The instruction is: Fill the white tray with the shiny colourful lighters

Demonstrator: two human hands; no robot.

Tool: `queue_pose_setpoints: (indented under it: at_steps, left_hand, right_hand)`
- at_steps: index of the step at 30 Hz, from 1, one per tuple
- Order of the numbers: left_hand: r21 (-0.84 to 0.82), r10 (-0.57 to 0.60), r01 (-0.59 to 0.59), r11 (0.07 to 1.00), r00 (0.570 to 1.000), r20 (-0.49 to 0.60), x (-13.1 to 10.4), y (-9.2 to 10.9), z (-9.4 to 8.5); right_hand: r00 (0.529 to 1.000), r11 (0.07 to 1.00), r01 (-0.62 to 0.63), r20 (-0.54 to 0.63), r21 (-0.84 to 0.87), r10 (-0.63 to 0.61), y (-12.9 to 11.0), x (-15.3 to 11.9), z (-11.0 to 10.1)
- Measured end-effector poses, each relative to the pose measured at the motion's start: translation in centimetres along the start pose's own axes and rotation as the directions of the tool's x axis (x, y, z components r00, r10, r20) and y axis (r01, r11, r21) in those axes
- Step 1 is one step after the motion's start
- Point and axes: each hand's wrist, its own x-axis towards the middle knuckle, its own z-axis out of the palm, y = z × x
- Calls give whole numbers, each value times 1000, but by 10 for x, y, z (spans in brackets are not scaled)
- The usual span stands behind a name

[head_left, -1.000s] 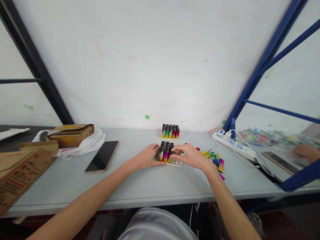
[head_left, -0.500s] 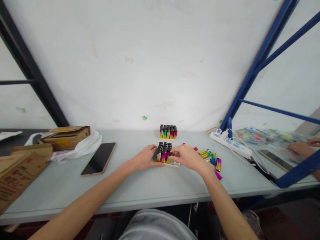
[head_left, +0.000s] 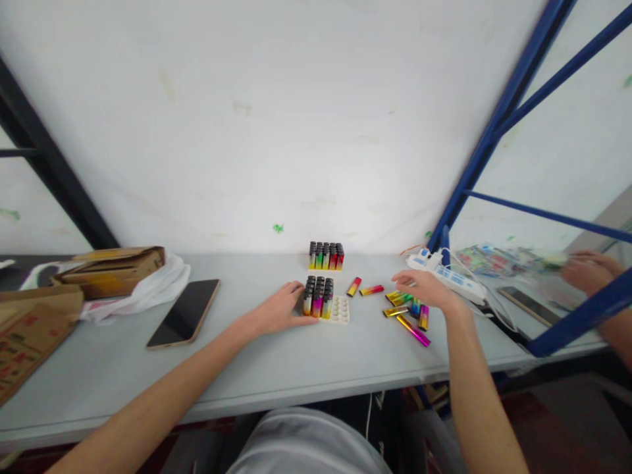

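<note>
Lighters (head_left: 409, 309) (loose) lie under right hand (head_left: 423, 289), seemingly untouched.

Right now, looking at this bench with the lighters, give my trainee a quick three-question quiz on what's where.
1. True or false: the left hand rests against the near tray of lighters.
2. The right hand hovers over which? A) the phone B) the loose lighters C) the cardboard box
3. Fill in: the near tray's right part shows ____ slots, while the far tray by the wall looks full.

Key:
1. True.
2. B. The fingers are spread above the loose lighters; no grip shows.
3. Empty.
</note>
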Motion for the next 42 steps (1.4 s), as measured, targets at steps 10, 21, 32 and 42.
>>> queue_pose_setpoints:
  at_steps: [10, 21, 32, 42]
  left_hand:
    - [2, -39, 39, 999, 998, 40, -1, 3, -4]
    - [-5, -9, 9, 1000, 1000, 8, -1, -1, 0]
    - [14, -10, 10, 1000, 999, 36, -1, 3, -3]
    - [-14, -16, 16, 1000, 1000, 25, -1, -1, -1]
  right_hand:
    - [982, 981, -127, 159, 150, 103, 63, -3, 6]
    - [988, 987, -70, 150, 143, 48, 42, 3, 10]
    - [944, 841, 173, -331, 512, 8, 5, 12, 12]
    - [981, 468, 176, -194, 866, -9, -98, 20, 52]
